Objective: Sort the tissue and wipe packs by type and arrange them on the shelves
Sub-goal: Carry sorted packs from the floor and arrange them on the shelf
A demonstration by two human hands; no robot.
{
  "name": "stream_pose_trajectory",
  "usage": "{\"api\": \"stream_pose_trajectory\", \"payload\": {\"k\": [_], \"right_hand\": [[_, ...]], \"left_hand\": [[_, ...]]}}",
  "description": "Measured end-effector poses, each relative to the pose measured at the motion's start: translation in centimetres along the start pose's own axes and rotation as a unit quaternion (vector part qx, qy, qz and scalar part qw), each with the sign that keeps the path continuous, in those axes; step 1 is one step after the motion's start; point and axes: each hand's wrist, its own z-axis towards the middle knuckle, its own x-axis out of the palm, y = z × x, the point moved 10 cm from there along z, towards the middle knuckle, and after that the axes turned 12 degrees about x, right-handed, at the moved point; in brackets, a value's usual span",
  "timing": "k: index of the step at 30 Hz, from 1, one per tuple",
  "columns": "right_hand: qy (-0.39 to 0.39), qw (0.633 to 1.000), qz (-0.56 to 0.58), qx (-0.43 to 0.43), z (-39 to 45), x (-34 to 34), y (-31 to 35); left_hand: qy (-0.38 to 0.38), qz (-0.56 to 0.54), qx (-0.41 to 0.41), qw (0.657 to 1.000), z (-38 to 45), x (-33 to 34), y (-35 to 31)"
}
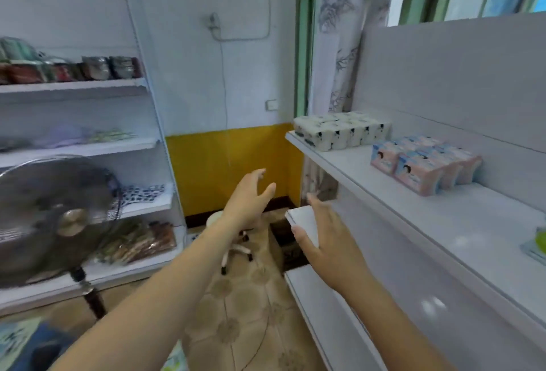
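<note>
Already two sorted groups are sitting on the shelf (pixel 348 164): white packs (pixel 339 131) at twelve o'clock, pink packs (pixel 422 168) at two; both hands (pixel 328 240) are hovering, fingers (pixel 260 177) wide, holding nothing.

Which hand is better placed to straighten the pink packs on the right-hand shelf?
Probably the right hand: open, beside the shelf unit and nearer the pink packs. The left hand hangs open over the floor, farther away.
</note>
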Motion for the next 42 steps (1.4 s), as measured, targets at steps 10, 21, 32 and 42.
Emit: {"api": "stream_pose_trajectory", "payload": {"k": [10,21,32,42], "right_hand": [[0.124,0.99,0.036,-0.054,-5.0,21.0,17.4],[0.242,0.966,0.031,-0.083,-2.7,37.7,24.6],[0.337,0.94,0.042,-0.029,8.6,55.5,26.2],[0.388,0.919,-0.025,0.068,12.5,72.7,22.5]], "left_hand": [[-0.026,0.063,-0.121,0.99,-14.8,-18.2,20.1],[-0.021,0.066,-0.207,0.976,-20.2,-24.2,37.2],[0.048,0.07,-0.307,0.948,-19.4,-22.2,56.3],[0.143,0.007,-0.38,0.914,-22.4,-16.0,74.7]]}}
